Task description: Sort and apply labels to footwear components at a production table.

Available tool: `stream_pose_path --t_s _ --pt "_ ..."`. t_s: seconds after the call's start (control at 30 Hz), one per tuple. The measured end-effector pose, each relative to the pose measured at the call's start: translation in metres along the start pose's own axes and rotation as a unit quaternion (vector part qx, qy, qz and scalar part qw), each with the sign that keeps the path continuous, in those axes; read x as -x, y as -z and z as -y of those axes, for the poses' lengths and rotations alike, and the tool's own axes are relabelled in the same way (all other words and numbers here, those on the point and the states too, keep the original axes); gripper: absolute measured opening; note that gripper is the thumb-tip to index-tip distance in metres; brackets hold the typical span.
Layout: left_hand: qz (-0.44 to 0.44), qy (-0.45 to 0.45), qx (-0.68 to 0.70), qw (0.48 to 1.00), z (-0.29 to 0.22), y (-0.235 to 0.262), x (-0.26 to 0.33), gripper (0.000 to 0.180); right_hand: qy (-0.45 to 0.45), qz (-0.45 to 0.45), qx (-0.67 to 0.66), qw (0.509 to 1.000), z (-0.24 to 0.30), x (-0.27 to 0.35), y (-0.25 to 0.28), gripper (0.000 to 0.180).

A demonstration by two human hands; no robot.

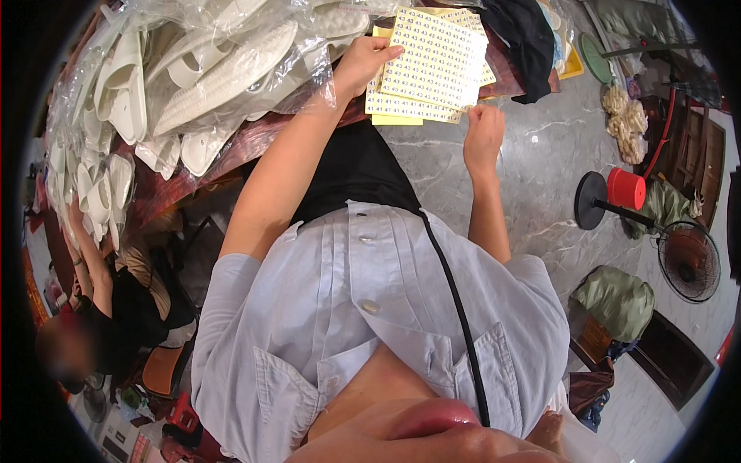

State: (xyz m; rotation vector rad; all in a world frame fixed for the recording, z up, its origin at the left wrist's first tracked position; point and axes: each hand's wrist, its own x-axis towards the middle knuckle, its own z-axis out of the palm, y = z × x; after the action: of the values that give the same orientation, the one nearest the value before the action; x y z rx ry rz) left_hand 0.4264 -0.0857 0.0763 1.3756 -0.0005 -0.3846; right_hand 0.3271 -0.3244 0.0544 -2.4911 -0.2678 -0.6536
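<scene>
A stack of pale yellow sticker sheets, printed with rows of small dark marks, is at the table's near edge, in front of me. My left hand is closed on the left side of the top sheet, thumb lying over it. At the lower right corner of the same sheet, my right hand is closed in a pinch. More sheets fan out beneath, and a plain yellow edge shows at the bottom. Left of my left hand, white slippers in clear plastic bags are heaped on the table.
A dark cloth hangs over the table's right end beside a yellow tray. On the grey floor to the right are a standing fan and a red bucket. At left, another person's arm reaches to the bagged slippers.
</scene>
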Motion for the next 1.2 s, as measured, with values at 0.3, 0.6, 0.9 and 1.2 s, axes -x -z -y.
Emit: stream_pose_path --t_s 0.3,0.6,0.9,1.2 --pt "-0.037 -0.009 -0.017 0.999 0.005 -0.003 -0.003 0.023 -0.085 -0.057 -0.003 0.995 -0.010 -0.003 -0.001 0.006" --pt "-0.043 -0.008 -0.060 0.997 0.006 -0.003 -0.003 0.027 -0.212 -0.063 -0.160 0.962 -0.006 -0.008 -0.007 0.014" --pt "-0.043 -0.014 -0.047 0.998 0.003 -0.006 -0.001 0.027 0.003 -0.076 0.089 0.993 0.013 -0.036 -0.009 0.015" --pt "-0.033 -0.015 -0.064 0.997 0.011 -0.001 -0.006 0.027 -0.277 -0.158 -0.227 0.920 -0.032 -0.025 -0.023 0.014"
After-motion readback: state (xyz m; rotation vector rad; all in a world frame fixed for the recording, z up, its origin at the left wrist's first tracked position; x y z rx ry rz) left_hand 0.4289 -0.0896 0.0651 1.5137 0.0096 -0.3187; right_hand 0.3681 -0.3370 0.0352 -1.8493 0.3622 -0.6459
